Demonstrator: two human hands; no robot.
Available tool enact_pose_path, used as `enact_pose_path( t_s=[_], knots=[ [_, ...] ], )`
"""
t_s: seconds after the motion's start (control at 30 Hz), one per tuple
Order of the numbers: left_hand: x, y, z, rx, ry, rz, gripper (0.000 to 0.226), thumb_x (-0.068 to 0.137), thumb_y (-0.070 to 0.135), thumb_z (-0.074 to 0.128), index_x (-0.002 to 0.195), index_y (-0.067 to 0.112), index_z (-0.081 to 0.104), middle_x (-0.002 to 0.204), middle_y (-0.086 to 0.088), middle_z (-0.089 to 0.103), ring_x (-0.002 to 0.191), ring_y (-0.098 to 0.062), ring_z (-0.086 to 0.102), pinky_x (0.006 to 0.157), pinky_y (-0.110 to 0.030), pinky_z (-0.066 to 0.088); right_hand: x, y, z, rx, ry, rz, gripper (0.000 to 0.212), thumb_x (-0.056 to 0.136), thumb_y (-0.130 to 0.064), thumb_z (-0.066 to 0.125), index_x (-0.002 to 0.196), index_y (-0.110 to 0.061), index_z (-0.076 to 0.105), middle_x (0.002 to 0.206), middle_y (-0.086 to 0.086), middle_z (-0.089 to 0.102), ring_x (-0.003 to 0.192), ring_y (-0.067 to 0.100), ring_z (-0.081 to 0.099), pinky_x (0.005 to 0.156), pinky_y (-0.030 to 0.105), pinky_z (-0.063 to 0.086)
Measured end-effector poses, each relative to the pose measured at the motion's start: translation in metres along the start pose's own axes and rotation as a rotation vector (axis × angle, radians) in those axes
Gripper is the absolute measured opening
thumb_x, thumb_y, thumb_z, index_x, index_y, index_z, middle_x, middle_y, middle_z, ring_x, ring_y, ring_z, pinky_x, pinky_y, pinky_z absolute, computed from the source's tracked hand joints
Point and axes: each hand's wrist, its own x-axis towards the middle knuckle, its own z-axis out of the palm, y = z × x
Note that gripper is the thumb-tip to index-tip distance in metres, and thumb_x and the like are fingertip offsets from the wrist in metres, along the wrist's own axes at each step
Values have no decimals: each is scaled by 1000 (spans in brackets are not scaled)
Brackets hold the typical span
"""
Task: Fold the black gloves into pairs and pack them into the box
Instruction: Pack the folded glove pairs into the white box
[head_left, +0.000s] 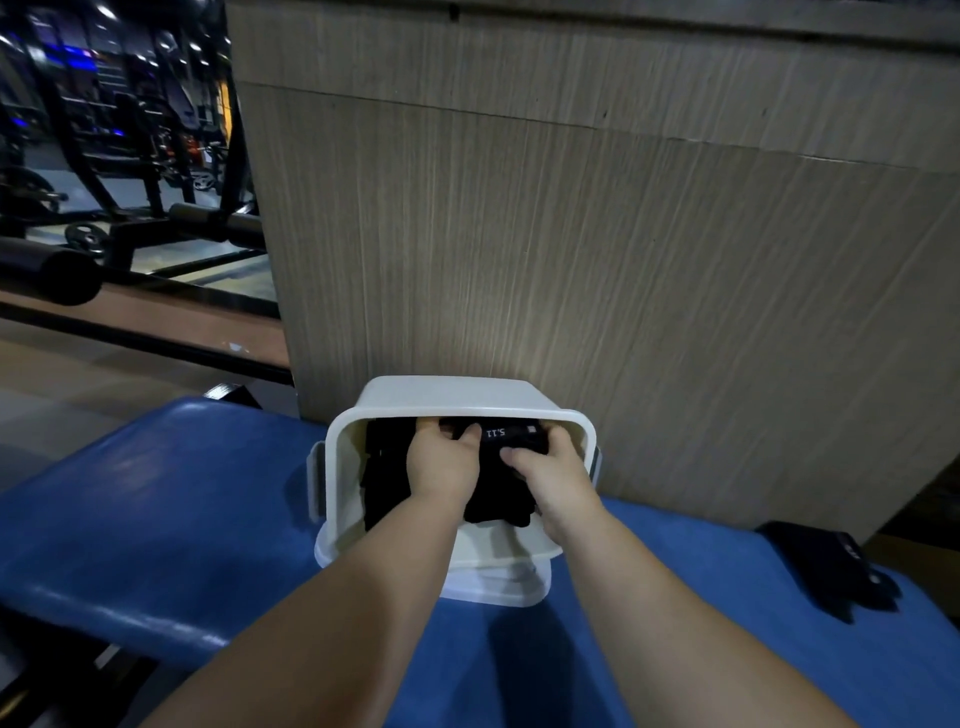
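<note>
A white plastic box stands on the blue padded bench, tight against a wooden wall. Both my hands are inside it on a folded pair of black gloves with white lettering. My left hand grips the pair's left side, thumb on top. My right hand grips its right side, fingers curled over the far edge. More black gloves lie stacked in the left part of the box. A loose black glove lies on the bench at the far right.
The blue bench stretches left and right of the box. The wooden wall rises right behind it. Gym machines and weight plates stand at the back left, beyond a floor strip.
</note>
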Motion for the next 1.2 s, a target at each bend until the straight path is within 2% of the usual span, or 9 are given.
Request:
enact_pose_path(
  t_s=[0.1,0.17,0.27,0.4,0.57,0.73,0.93,1.2],
  knots=[
    [4,3,5,71,11,8,32,90,21,63,118,8,55,110,-9,66,106,-29,60,85,-25,39,4,-1,-3,-270,15,-103,31,86,-8,66,109,-23,52,106,-2,65,100,16,62,89,31,51],
    [6,4,8,97,1,5,32,91,22,62,119,6,55,114,-10,64,110,-30,58,85,-24,38,8,1,-4,-430,54,-171,35,86,-13,67,118,-20,53,110,-3,64,103,15,59,86,25,46],
    [9,4,12,139,-18,2,35,92,24,61,121,5,54,119,-12,63,113,-30,57,89,-25,39,14,6,-6,-570,124,-220,42,87,-21,68,126,-17,51,114,-4,60,106,16,57,85,24,42],
    [10,0,15,224,-44,58,37,94,28,57,123,5,54,122,-13,61,115,-32,56,92,-29,41,20,12,-5,-626,147,-288,38,89,-23,66,125,-19,53,114,0,61,105,17,57,87,27,44],
    [4,-11,14,293,-135,150,41,95,26,54,134,15,50,134,-10,52,124,-27,48,100,-29,37,30,19,0,-658,187,-319,25,92,-21,60,116,-18,58,108,6,62,97,20,60,84,33,49],
    [3,-19,14,408,-169,200,48,97,20,48,144,18,39,139,-14,45,128,-30,45,104,-31,35,32,25,6,-711,240,-332,23,92,-15,55,114,-20,59,105,2,63,92,16,57,80,27,45],
    [5,-25,16,465,-166,226,49,99,20,44,147,23,34,136,-14,47,124,-31,47,102,-32,36,32,29,9,-818,256,-329,29,93,-23,51,122,-25,54,107,1,64,99,22,58,81,29,45],
    [0,-27,16,431,-130,244,50,97,21,49,146,24,37,136,-13,48,125,-30,48,104,-35,38,29,25,8,-887,229,-277,33,97,-30,45,130,-22,49,120,7,56,112,24,50,94,35,42]
  ],
)
